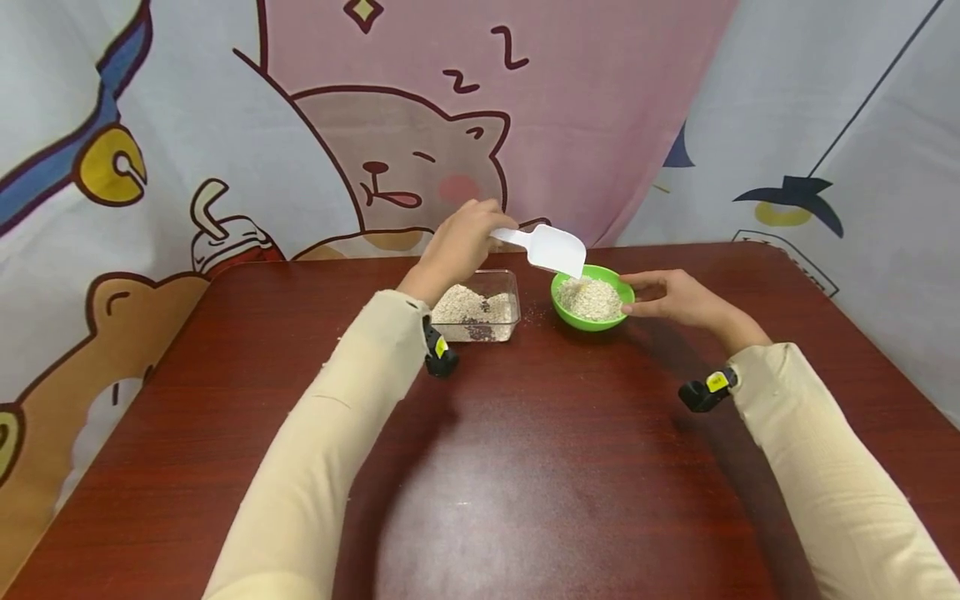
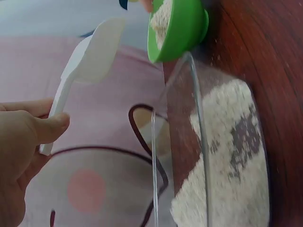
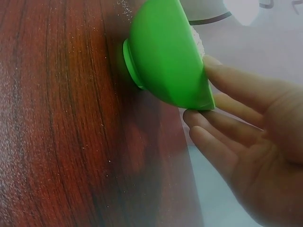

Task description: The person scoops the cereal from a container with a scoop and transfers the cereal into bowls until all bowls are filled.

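Observation:
My left hand point(image 1: 467, 242) pinches the handle of a white plastic scoop point(image 1: 557, 250) between thumb and fingers. The scoop's blade tilts down over the left edge of a green bowl point(image 1: 592, 324). Pale oat-like flakes point(image 1: 594, 302) fill much of the bowl, which stands on the table. At the bowl's right side, my right hand point(image 1: 678, 298) holds its rim, thumb at the edge and fingertips against the outer wall point(image 3: 163, 52). Below my left hand sits a clear rectangular container point(image 2: 196, 90) with more flakes and some dark bits point(image 2: 246, 137).
The reddish-brown wooden table point(image 1: 525, 467) extends toward me. A few crumbs point(image 1: 534, 317) lie between container and bowl. A printed cartoon curtain point(image 1: 600, 125) hangs behind the table's far edge.

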The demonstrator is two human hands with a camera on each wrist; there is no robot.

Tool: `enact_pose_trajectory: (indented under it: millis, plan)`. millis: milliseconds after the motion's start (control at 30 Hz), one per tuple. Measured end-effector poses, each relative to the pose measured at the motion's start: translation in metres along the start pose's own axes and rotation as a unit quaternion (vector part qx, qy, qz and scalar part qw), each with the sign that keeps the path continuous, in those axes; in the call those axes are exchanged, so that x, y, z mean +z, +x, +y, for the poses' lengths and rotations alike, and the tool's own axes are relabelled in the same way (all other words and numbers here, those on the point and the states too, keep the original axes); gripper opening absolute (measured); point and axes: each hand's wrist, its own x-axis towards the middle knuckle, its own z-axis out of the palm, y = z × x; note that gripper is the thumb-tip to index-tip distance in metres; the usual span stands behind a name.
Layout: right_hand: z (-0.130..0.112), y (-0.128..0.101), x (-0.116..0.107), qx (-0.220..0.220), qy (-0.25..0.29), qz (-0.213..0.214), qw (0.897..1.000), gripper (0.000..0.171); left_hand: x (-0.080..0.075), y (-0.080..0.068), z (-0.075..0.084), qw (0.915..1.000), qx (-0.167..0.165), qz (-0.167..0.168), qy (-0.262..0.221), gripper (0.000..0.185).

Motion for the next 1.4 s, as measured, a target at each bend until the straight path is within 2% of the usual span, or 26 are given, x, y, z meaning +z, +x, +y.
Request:
enact_pose_trajectory:
  millis: [233,500,733,933,1200,1400]
  plan:
    - [-0.001,0.001,0.002,0.012,0.020,-0.003,1.000,0.064,-0.007,-0.024,-0.028,0.9989,-0.025,-0.006,-0.038,0.028]
    - [-0.001,0.001,0.003,0.016,0.012,-0.001,1.000,0.064,-0.011,-0.050,-0.059,0.9952,-0.042,-0.002,-0.088,0.025]
    - [-0.003,0.003,0.003,0.015,0.005,0.002,1.000,0.063,-0.012,-0.072,-0.076,0.9916,-0.067,-0.021,-0.109,0.024]
    - [-0.003,0.000,0.002,0.030,-0.007,0.003,1.000,0.065,-0.007,-0.080,-0.084,0.9882,-0.080,-0.040,-0.124,0.023]
    - [-0.002,-0.001,0.000,0.030,-0.002,-0.005,1.000,0.067,0.000,-0.084,-0.082,0.9862,-0.085,-0.055,-0.131,0.023]
    - [-0.003,-0.001,0.001,0.029,0.002,0.001,1.000,0.064,0.004,-0.087,-0.080,0.9849,-0.082,-0.097,-0.118,0.024]
